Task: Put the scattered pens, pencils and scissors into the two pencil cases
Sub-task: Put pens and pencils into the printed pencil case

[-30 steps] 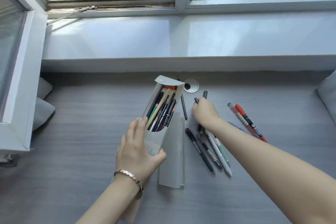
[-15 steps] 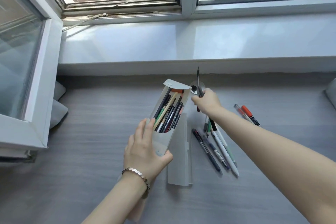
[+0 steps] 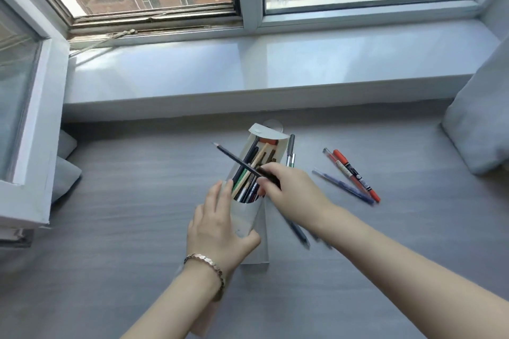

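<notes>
My left hand (image 3: 219, 231) grips the lower end of a pale grey pencil case (image 3: 248, 217), tilted up with its flap open and several pens and pencils inside. My right hand (image 3: 292, 190) holds a black pencil (image 3: 237, 161) slanted across the case's open mouth, tip pointing up-left. A second grey case (image 3: 261, 250) lies flat under the first. Loose on the desk are a red marker (image 3: 355, 173), a red pen beside it, a blue pen (image 3: 341, 186), a grey pen (image 3: 290, 148) right of the case, and dark pens (image 3: 298, 234) partly hidden under my right forearm.
The grey wooden desk (image 3: 124, 215) meets a white window sill (image 3: 248, 71) behind. An opened window sash (image 3: 30, 107) juts in at the left. Grey curtain fabric (image 3: 479, 124) hangs at the right edge, and a grey cushion (image 3: 64, 176) sits at the left.
My right hand lifted the black pencil from the desk, raised it upright near the sill, then swung it left and down over the open case. The left hand kept holding the case.
</notes>
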`<state>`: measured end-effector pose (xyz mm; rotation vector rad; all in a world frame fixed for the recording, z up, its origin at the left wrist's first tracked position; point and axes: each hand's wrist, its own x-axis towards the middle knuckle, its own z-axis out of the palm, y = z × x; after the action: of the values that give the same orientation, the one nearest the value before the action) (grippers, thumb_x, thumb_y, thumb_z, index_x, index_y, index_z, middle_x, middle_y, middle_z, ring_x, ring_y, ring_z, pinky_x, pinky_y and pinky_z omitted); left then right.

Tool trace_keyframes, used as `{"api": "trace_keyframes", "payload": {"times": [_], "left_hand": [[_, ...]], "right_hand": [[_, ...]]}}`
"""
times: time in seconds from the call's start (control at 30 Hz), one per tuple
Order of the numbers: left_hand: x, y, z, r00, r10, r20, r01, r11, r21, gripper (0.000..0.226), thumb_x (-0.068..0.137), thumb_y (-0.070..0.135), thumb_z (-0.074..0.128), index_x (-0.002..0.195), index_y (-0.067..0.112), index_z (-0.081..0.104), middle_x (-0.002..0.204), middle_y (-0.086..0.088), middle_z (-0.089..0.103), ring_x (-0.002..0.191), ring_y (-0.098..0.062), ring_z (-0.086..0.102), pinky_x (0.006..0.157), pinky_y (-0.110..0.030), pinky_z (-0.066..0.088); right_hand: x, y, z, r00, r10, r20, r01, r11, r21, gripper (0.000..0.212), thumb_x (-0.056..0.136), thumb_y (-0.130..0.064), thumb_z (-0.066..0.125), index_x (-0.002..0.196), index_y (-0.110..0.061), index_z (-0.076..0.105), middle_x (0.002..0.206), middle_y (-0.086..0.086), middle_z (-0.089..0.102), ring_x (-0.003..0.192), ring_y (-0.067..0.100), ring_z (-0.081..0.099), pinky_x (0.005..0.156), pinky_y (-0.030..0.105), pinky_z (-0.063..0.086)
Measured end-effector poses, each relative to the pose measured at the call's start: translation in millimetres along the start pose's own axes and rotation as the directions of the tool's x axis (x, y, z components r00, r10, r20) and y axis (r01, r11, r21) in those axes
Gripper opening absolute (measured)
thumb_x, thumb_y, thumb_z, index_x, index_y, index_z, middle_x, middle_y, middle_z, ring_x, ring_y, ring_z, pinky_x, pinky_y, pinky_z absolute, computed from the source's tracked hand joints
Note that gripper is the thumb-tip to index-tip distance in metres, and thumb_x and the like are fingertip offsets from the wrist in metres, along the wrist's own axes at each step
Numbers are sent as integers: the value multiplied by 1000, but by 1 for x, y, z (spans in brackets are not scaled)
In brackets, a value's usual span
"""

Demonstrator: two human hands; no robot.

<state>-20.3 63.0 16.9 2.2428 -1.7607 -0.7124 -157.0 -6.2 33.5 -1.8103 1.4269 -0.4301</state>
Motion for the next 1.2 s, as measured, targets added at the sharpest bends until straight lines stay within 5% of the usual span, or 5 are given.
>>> {"api": "trace_keyframes", "payload": {"times": [0.37, 0.73, 0.9, 1.1, 1.2], "left_hand": [[-22, -3, 5, 998, 60, -10, -59, 992, 112, 94, 50, 45, 54, 139, 28, 30, 147, 3, 34, 110, -29, 51, 92, -36, 42], [-26, 6, 6, 992, 118, -35, -113, 985, 128, 98, 48, 44, 54, 141, 30, 27, 148, 5, 33, 111, -28, 51, 87, -35, 43], [-29, 3, 9, 991, 119, -64, -111, 988, 105, 96, 47, 49, 47, 139, 28, 32, 145, 3, 38, 107, -29, 54, 87, -36, 44], [-32, 3, 11, 990, 132, -57, -125, 986, 108, 96, 45, 52, 41, 138, 28, 34, 142, 3, 42, 104, -28, 57, 85, -36, 47], [-34, 3, 13, 985, 156, -76, -149, 984, 95, 92, 45, 48, 47, 134, 25, 40, 136, 0, 50, 96, -30, 60, 80, -37, 50]], "right_hand": [[-3, 9, -16, 971, 238, -26, -182, 807, 561, 18, 93, -19, 49, 75, -15, 52, 66, -3, 48, 59, 9, 42, 60, 21, 34], [-28, 0, 4, 930, 262, 258, -297, 949, 107, 37, 79, -28, 59, 44, -18, 50, 38, -5, 52, 28, -1, 41, 32, 8, 30], [-18, 1, -16, 967, 231, -104, -203, 952, 228, 37, 91, -45, 44, 61, -24, 42, 57, -10, 42, 56, 9, 42, 51, 21, 30], [4, 4, -31, 905, 425, -16, 11, 13, 1000, 49, 96, -47, 27, 58, -17, 35, 47, -4, 28, 42, 10, 24, 44, 22, 19], [9, 7, -21, 892, 451, 32, 14, -98, 995, 51, 94, -47, 28, 53, -17, 31, 45, -3, 27, 41, 12, 23, 43, 23, 19]]}}
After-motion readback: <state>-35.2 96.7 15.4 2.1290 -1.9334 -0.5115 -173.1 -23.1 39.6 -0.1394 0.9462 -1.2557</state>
